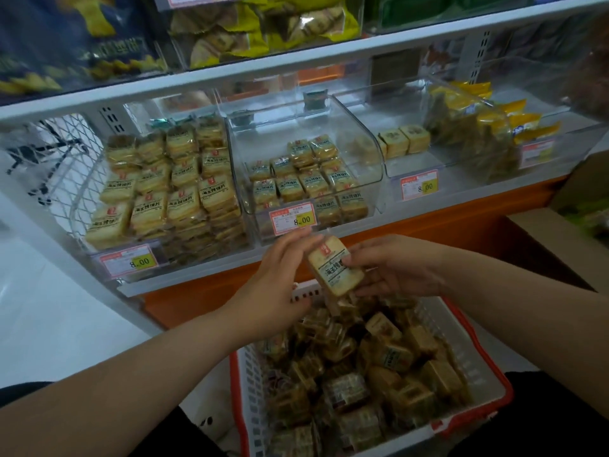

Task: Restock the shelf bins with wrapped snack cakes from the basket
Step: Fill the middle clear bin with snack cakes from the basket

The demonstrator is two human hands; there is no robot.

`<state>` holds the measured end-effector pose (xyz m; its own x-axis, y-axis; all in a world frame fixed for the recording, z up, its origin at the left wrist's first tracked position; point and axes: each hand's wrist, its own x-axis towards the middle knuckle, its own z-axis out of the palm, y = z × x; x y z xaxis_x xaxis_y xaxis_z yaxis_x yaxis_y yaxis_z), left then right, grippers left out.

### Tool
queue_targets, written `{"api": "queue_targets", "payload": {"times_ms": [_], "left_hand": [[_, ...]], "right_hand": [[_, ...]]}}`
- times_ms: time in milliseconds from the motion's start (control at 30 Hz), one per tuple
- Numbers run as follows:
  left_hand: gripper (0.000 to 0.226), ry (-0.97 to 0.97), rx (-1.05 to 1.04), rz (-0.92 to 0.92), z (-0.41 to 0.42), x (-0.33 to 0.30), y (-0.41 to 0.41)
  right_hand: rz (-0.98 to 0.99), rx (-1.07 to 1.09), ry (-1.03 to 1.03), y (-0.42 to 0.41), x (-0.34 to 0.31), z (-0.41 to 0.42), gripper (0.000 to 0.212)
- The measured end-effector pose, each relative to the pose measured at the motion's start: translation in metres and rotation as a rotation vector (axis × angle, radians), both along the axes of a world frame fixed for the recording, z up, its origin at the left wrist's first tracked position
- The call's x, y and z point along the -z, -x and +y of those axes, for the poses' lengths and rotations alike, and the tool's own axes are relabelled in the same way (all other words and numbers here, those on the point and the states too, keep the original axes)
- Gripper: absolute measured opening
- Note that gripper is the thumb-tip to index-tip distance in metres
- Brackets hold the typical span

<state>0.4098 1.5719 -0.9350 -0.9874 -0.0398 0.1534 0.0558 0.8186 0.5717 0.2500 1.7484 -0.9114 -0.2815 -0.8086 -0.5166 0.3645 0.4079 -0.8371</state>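
Lighting: dim, cool and even, no hard shadows. Soft glare on the curved front of the clear middle bin (372, 153) and on the white shelf rail (296, 65) above. Basket (487, 387) interior darker, its cakes murky. Focus: soft throughout; far upper packets (250, 28) smeared, price tag (291, 218) print only partly legible. Distortion: wide-angle bowing, shelf lines curving and sloping toward left and right edges; corners darkened.
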Motion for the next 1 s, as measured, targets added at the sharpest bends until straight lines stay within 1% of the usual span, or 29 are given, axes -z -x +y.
{"api": "queue_targets", "payload": {"times_ms": [67,100,133,233,300,400,500,533,600,667,700,767,900,1000], "left_hand": [[0.092,-0.129,-0.035,-0.029,-0.003,-0.009,0.0],[0.094,-0.163,-0.072,-0.027,-0.003,-0.012,0.001],[0.096,-0.154,-0.097,-0.013,-0.005,-0.015,0.001],[0.104,0.033,-0.137,0.102,-0.009,-0.022,0.005],[0.102,0.135,-0.185,0.194,-0.016,-0.032,0.012],[0.096,0.216,-0.231,0.208,-0.027,-0.051,0.032],[0.092,0.178,-0.302,0.145,-0.039,-0.065,0.059],[0.091,0.159,-0.327,0.121,-0.044,-0.069,0.069],[0.09,0.137,-0.374,0.062,-0.054,-0.075,0.091],[0.087,0.097,-0.425,-0.006,-0.066,-0.079,0.115],[0.085,0.074,-0.446,-0.037,-0.073,-0.08,0.127],[0.087,0.084,-0.491,-0.1,-0.086,-0.082,0.151],[0.09,0.159,-0.595,-0.217,-0.111,-0.085,0.199],[0.089,0.117,-0.683,-0.297,-0.132,-0.081,0.23]], "right_hand": [[0.006,0.011,0.023,-0.002,-0.006,-0.009,0.031],[-0.013,0.018,0.042,-0.003,-0.009,-0.014,0.031],[-0.031,0.026,0.062,-0.005,-0.012,-0.02,0.031],[-0.025,0.025,0.119,-0.008,-0.023,-0.034,0.031],[0.035,0.019,0.145,-0.003,-0.032,-0.042,0.028],[0.228,0.006,0.149,0.015,-0.047,-0.053,0.025],[0.454,0.062,0.151,0.036,-0.057,-0.064,0.021],[0.589,0.111,0.138,0.045,-0.059,-0.067,0.017],[0.935,0.21,0.087,0.068,-0.061,-0.073,0.013],[1.258,0.243,0.016,0.092,-0.061,-0.074,0.011],[1.375,0.236,-0.006,0.104,-0.059,-0.075,0.012],[1.477,0.238,0.023,0.126,-0.052,-0.076,0.017],[1.529,0.222,0.118,0.15,-0.036,-0.084,0.022],[1.526,0.247,0.191,0.155,-0.026,-0.088,0.018]]}}
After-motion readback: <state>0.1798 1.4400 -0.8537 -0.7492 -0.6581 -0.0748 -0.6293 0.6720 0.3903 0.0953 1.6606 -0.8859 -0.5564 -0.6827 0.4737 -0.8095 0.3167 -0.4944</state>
